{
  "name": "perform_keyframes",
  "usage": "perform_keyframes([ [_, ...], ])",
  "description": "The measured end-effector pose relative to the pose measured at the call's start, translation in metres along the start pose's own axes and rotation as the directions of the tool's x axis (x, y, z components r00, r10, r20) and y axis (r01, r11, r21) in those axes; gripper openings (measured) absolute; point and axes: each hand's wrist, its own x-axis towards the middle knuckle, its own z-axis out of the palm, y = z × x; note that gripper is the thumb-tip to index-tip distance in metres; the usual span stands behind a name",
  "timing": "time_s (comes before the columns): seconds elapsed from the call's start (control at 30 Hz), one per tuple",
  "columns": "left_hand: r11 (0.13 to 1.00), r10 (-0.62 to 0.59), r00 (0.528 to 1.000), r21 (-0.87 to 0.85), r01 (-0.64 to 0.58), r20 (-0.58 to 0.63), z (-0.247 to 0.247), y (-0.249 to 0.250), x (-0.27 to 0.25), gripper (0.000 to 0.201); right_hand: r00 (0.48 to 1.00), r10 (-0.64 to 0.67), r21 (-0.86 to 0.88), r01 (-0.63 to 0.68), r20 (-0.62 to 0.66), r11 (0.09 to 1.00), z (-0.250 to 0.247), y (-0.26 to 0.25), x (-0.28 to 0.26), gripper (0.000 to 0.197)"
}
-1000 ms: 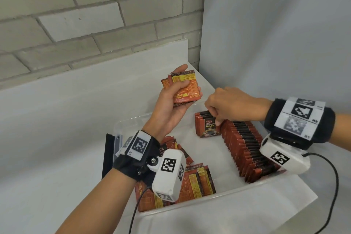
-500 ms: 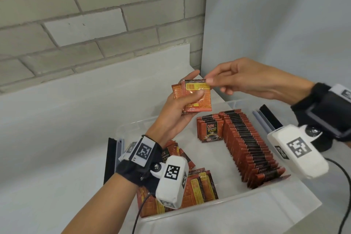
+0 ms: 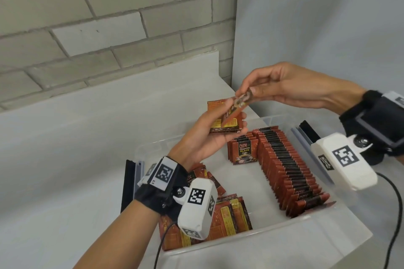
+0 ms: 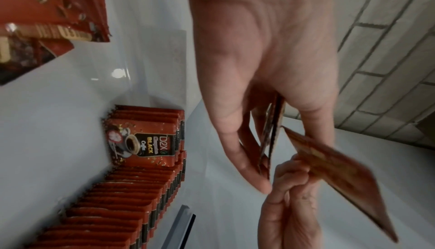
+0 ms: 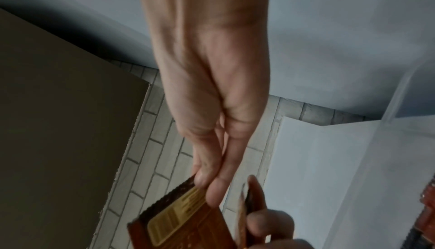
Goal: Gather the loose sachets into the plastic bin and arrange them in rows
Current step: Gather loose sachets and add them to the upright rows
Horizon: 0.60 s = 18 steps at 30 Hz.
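Both my hands hold sachets above the clear bin.

Nearest me, along the bin's (image 3: 273, 244) front edge toward its left corner, I see a loose heap of sachets (image 3: 227, 216) lying flat under my left wrist. A long row of sachets (image 3: 286, 170) stands on edge along the right side, running from the front wall back, and a short row (image 3: 242, 150) stands just beside its far end, label facing me. Above that, my left hand (image 3: 205, 140) grips a small stack of sachets (image 3: 225, 124), fingers curled round it. My right hand (image 3: 284, 87) pinches a single sachet (image 3: 238, 105) by one edge between thumb and fingertips, tilted, just over the stack; whether they touch I cannot tell.
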Motion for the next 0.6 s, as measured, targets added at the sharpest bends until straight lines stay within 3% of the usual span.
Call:
perform_keyframes([
  [0.1, 0.999, 0.026, 0.998, -0.049, -0.024, 0.051, -0.001, 0.001, -0.002, 0.030, 0.999, 0.035, -0.073, -0.033, 0.020, 0.997, -0.002, 0.001, -0.001, 0.022],
  [0.33, 0.997, 0.077, 0.997, 0.004, -0.077, -0.020, 0.000, -0.001, 0.001, 0.031, 0.990, 0.126, -0.069, -0.130, -0.062, 0.989, -0.002, -0.004, -0.002, 0.035],
  [0.47, 0.990, 0.140, 0.990, -0.019, -0.140, -0.006, -0.001, 0.000, 0.001, 0.024, 0.973, 0.226, -0.138, -0.219, 0.038, 0.966, 0.004, -0.003, -0.005, 0.037],
  [0.6, 0.990, 0.143, 0.989, 0.020, -0.143, -0.022, -0.002, -0.002, 0.003, 0.024, 0.978, 0.164, -0.155, -0.183, -0.127, 0.971, 0.006, 0.003, -0.005, 0.029],
])
